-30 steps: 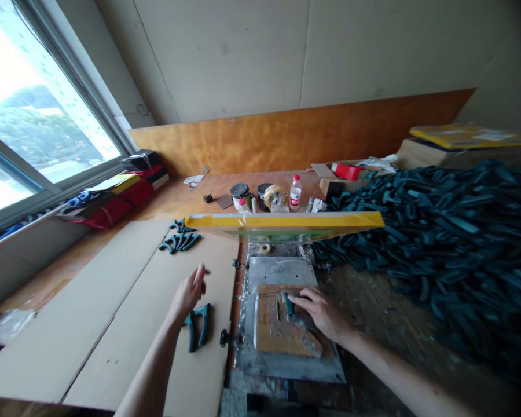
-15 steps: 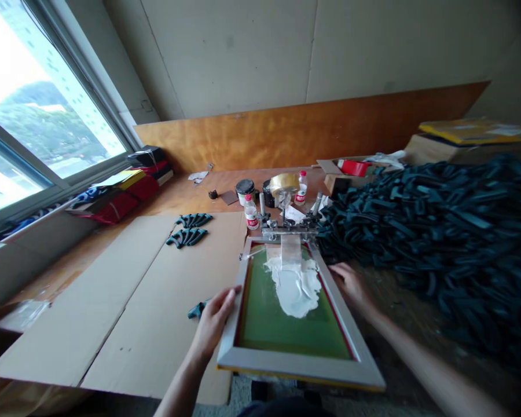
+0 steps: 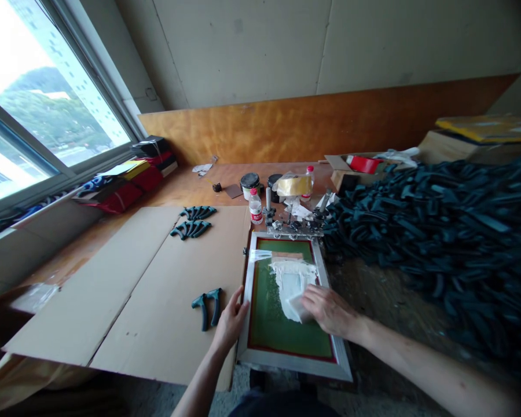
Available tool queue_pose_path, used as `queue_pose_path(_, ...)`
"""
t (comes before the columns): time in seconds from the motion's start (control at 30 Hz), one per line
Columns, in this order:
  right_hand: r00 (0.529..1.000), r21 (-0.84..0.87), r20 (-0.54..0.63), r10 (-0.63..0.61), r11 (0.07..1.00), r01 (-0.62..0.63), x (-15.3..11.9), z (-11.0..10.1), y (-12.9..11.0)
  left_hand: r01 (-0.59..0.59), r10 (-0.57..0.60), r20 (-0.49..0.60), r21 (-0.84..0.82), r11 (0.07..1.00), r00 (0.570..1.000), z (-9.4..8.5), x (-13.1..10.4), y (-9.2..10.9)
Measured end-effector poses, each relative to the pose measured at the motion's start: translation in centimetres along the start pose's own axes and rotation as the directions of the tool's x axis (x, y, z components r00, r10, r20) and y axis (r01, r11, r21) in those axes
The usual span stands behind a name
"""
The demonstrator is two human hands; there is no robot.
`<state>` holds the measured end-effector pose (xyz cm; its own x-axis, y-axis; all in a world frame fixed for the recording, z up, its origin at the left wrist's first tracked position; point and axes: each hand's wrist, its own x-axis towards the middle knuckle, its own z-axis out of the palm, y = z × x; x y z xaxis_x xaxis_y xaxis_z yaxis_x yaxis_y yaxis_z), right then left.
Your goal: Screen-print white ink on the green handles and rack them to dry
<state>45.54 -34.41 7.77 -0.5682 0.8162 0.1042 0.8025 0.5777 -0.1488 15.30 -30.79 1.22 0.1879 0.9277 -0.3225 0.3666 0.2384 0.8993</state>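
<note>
A screen-printing frame [image 3: 242, 347] with green mesh lies in front of me, white ink [image 3: 280, 275] spread over its middle. My left hand [image 3: 231, 321] rests at its left edge, thumb and fingers on the rim. In my right hand [image 3: 330, 310] is a pale squeegee [image 3: 300, 307], slightly blurred, its blade down in the ink toward the near part of the mesh. Just left of my left hand, two dark green curved plastic handles [image 3: 208, 307] lie on the cardboard [image 3: 156, 313]. A metal hinge clamp [image 3: 293, 229] stands at the frame's far end.
Rows of similar handles [image 3: 193, 223] sit farther back on the cardboard. A large heap of dark green parts [image 3: 417, 220] fills the right side. Behind the frame stand a bottle [image 3: 255, 207], a tub [image 3: 249, 184] and a roll of tape [image 3: 295, 185]. A window [image 3: 47, 104] is at left.
The screen frame has come down from a raised tilt. My right hand has moved from its right edge onto the squeegee, which stood at the far end. Two handles now show beside my left hand.
</note>
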Motion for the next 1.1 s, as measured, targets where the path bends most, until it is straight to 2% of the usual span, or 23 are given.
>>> queue_pose_path(0.07, 0.995, 0.056, 0.049, -0.083, 0.995, 0.08, -0.4, -0.9, 0.2, 0.003, -0.003, -0.004, -0.008, 1.0, 1.0, 0.1, -0.1, 0.1)
queue_pose_path(0.13, 0.997, 0.095, 0.044, -0.06, 0.994, 0.056, 0.1, -1.5, 0.5, 0.003, -0.003, -0.011, -0.027, 1.0, 1.0, 0.2, -0.1, 0.2)
queue_pose_path(0.17, 1.0, 0.09, -0.003, -0.021, 0.996, 0.021, 0.4, -1.4, 0.5, 0.004, -0.004, -0.013, -0.041, 0.999, 1.0, 0.2, -0.2, 0.3)
queue_pose_path(0.23, 0.985, 0.039, -0.174, 0.018, 0.999, -0.012, 0.6, -0.6, 0.0, 0.006, -0.008, -0.017, -0.077, 0.997, 1.0, 0.1, -0.3, 0.6)
queue_pose_path(0.3, 0.945, -0.017, -0.325, -0.036, 0.999, 0.032, -0.2, 0.8, -0.7, 0.012, -0.014, -0.021, -0.116, 0.993, 1.0, 0.1, -0.5, 0.8)
queue_pose_path(0.33, 0.93, -0.027, -0.36, -0.075, 0.997, 0.07, -0.8, 1.3, -1.1, 0.013, -0.017, -0.024, -0.134, 0.991, 1.0, 0.0, -0.6, 0.9)
queue_pose_path(0.37, 0.924, -0.02, -0.367, -0.105, 0.994, 0.105, -1.4, 1.5, -1.3, 0.015, -0.019, -0.026, -0.151, 0.988, 0.999, 0.1, -0.6, 1.0)
queue_pose_path(0.43, 0.944, 0.038, -0.315, -0.098, 0.993, 0.115, -2.0, 1.2, -1.3, 0.015, -0.021, -0.029, -0.175, 0.984, 0.999, 0.1, -0.7, 1.1)
queue_pose_path(0.53, 0.975, 0.114, -0.219, 0.039, 0.993, -0.014, -0.1, -1.0, -0.1, 0.017, -0.022, -0.027, -0.193, 0.981, 0.999, -0.1, -0.7, 1.4)
queue_pose_path(0.6, 0.964, 0.094, -0.21, 0.164, 0.985, -0.147, 2.4, -2.9, 1.2, 0.026, -0.029, -0.011, -0.199, 0.98, 1.0, -0.5, -1.0, 2.2)
queue_pose_path(0.7, 0.92, -0.014, -0.249, 0.304, 0.948, -0.317, 5.3, -5.8, 3.6, 0.022, -0.021, 0.009, -0.213, 0.977, 1.0, -1.8, -1.7, 5.0)
queue_pose_path(0.77, 0.876, -0.01, -0.305, 0.373, 0.919, -0.395, 5.4, -7.4, 5.6, -0.007, 0.005, -0.009, -0.234, 0.972, 1.0, -2.8, -2.2, 8.0)
queue_pose_path(0.8, 0.837, 0.036, -0.339, 0.429, 0.895, -0.444, 4.9, -7.9, 6.8, -0.03, 0.025, -0.025, -0.25, 0.968, 0.999, -3.2, -2.4, 9.7)
queue_pose_path(0.87, 0.724, 0.171, -0.361, 0.589, 0.804, -0.569, 3.0, -7.9, 8.8, -0.109, 0.089, -0.079, -0.311, 0.944, 0.993, -3.7, -2.3, 13.3)
queue_pose_path(0.9, 0.671, 0.226, -0.336, 0.661, 0.748, -0.624, 1.8, -7.2, 9.4, -0.165, 0.135, -0.111, -0.35, 0.922, 0.985, -3.8, -1.9, 15.0)
queue_pose_path(0.93, 0.645, 0.26, -0.29, 0.707, 0.707, -0.658, 0.7, -6.1, 9.6, -0.227, 0.184, -0.145, -0.391, 0.892, 0.972, -3.9, -1.5, 16.7)
queue_pose_path(0.97, 0.659, 0.273, -0.233, 0.715, 0.698, -0.662, -0.3, -4.6, 9.4, -0.288, 0.232, -0.178, -0.426, 0.858, 0.956, -3.9, -0.9, 18.3)
queue_pose_path(1.07, 0.815, 0.236, -0.099, 0.571, 0.809, -0.538, -2.2, 0.9, 6.7, -0.395, 0.331, -0.215, -0.473, 0.788, 0.919, -3.9, 1.1, 22.0)
queue_pose_path(1.1, 0.846, 0.201, -0.093, 0.524, 0.842, -0.5, -2.4, 2.5, 5.4, -0.411, 0.343, -0.226, -0.479, 0.776, 0.912, -3.7, 1.5, 22.6)
